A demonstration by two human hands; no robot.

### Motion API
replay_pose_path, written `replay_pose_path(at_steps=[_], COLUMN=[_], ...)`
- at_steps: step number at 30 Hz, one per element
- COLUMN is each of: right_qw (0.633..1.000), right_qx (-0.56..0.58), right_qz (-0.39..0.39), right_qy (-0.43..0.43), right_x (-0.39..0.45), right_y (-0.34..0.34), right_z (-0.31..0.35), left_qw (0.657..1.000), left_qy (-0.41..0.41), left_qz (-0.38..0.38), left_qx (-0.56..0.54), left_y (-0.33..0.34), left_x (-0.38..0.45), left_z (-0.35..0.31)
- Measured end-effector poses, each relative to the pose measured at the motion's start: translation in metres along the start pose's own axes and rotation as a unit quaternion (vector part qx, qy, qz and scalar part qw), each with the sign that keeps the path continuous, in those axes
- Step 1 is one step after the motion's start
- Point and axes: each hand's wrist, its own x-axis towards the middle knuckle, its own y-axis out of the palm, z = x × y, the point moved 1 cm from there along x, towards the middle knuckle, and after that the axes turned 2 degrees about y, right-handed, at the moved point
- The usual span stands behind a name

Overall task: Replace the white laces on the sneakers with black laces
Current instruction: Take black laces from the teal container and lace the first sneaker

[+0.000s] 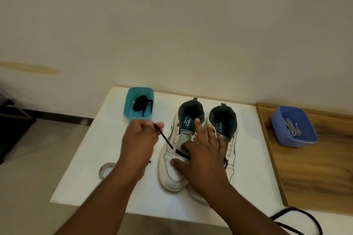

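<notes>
While the left hand (140, 139) pinches a black lace (164, 137) between thumb and fingers and draws it up and left out of a low eyelet, the right hand (200, 150) lies spread across both sneakers, fingers apart and straight, pressing them down. Left sneaker (172, 170) and right sneaker (232, 139) stand side by side on the white worktop (246, 187), heels away from the person. No white lace shows in either. A short run of black lace crosses the lowest eyelets of the left sneaker; another dark bit shows by the right sneaker's toe, partly hidden by the hand.

Teal tub (139, 104) at the far left corner holds a bundle of black lace (141, 104). Blue tub (294, 127) on the wooden surface to the right holds the white laces (291, 129).

Judged step: early lacing of the left sneaker.

Risks:
- pulling too far on this side would leave the two ends uneven, or draw the other end clean through the eyelet
- a flat lace may twist at the eyelet
- right hand covers the tongue, so the next eyelets are blocked
- sneaker could slide if the press eases
</notes>
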Motion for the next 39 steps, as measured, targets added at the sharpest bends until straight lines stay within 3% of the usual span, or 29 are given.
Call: replay_pose_path(at_steps=[2, 3, 4, 5, 6, 7, 8, 10, 11, 15, 19, 23, 24, 26, 27, 29, 31, 34, 35, 36, 37, 38, 39], right_qw=[1.0, 1.0, 1.0, 1.0, 0.999, 0.999, 0.999, 0.999, 0.999, 0.998, 0.999, 0.999, 0.999, 0.999, 0.999, 0.999, 0.999, 0.999, 0.999, 0.999, 0.999, 0.999, 0.999], right_qx=[-0.005, -0.006, -0.011, -0.018, -0.022, -0.023, -0.024, -0.034, -0.037, -0.043, -0.036, -0.037, -0.034, -0.028, -0.028, -0.032, -0.034, -0.041, -0.043, -0.043, -0.042, -0.04, -0.039], right_qz=[-0.007, -0.01, -0.01, -0.009, -0.01, -0.013, -0.018, -0.024, -0.028, -0.026, -0.019, -0.014, -0.01, -0.002, 0.002, 0.006, 0.008, 0.008, 0.009, 0.01, 0.01, 0.009, 0.006], right_qy=[-0.009, -0.014, -0.019, -0.021, -0.022, -0.022, -0.022, -0.025, -0.027, -0.023, -0.024, -0.022, -0.021, -0.019, -0.018, -0.019, -0.018, -0.016, -0.016, -0.015, -0.014, -0.014, -0.014], right_x=[0.0, 0.0, 0.0, 0.0, 0.0, 0.0, 0.0, 0.001, 0.001, 0.002, 0.001, 0.0, 0.0, 0.0, 0.0, 0.0, 0.0, 0.0, 0.0, 0.001, 0.002, 0.002, 0.003], right_y=[-0.001, -0.002, -0.003, -0.004, -0.005, -0.006, -0.008, -0.007, -0.006, -0.005, -0.006, -0.008, -0.009, -0.011, -0.011, -0.012, -0.012, -0.01, -0.01, -0.009, -0.008, -0.008, -0.007], right_z=[0.0, 0.0, 0.0, -0.001, -0.001, -0.002, -0.002, -0.002, -0.003, -0.003, -0.003, -0.001, -0.001, -0.001, -0.002, -0.003, -0.002, -0.001, 0.0, 0.0, 0.001, 0.001, 0.001], left_qw=[0.943, 0.917, 0.922, 0.955, 0.984, 0.977, 0.934, 0.858, 0.847, 0.832, 0.85, 0.843, 0.866, 0.936, 0.94, 0.898, 0.9, 0.92, 0.936, 0.968, 0.998, 0.986, 0.936], left_qy=[-0.05, -0.046, -0.021, 0.028, 0.103, 0.188, 0.248, 0.234, 0.206, 0.188, 0.164, 0.164, 0.188, 0.245, 0.276, 0.293, 0.227, 0.037, -0.018, -0.052, -0.036, 0.009, 0.053], left_qz=[-0.021, -0.042, -0.061, -0.078, -0.078, -0.048, 0.01, 0.124, 0.153, 0.135, 0.08, 0.112, 0.086, -0.073, -0.175, -0.307, -0.288, -0.079, -0.041, -0.026, 0.004, 0.044, 0.082], left_qx=[-0.329, -0.395, -0.382, -0.286, -0.12, 0.082, 0.256, 0.439, 0.466, 0.505, 0.493, 0.501, 0.454, 0.243, 0.097, -0.116, -0.234, -0.382, -0.348, -0.246, -0.057, 0.162, 0.338], left_y=[-0.002, -0.006, -0.01, -0.012, -0.013, -0.011, -0.006, 0.002, 0.005, 0.006, 0.001, -0.001, 0.001, -0.004, -0.011, -0.028, -0.029, -0.003, 0.004, 0.006, 0.007, 0.006, 0.006], left_x=[-0.003, -0.003, -0.003, -0.002, -0.003, -0.005, -0.006, -0.008, -0.007, 0.001, 0.003, -0.001, -0.003, -0.004, -0.002, 0.004, 0.008, 0.001, -0.001, 0.001, 0.004, 0.004, 0.005], left_z=[-0.018, -0.025, -0.029, -0.031, -0.029, -0.022, -0.01, 0.016, 0.024, 0.023, 0.017, 0.011, 0.008, -0.008, -0.019, -0.034, -0.032, -0.02, -0.018, -0.012, -0.003, 0.007, 0.018])
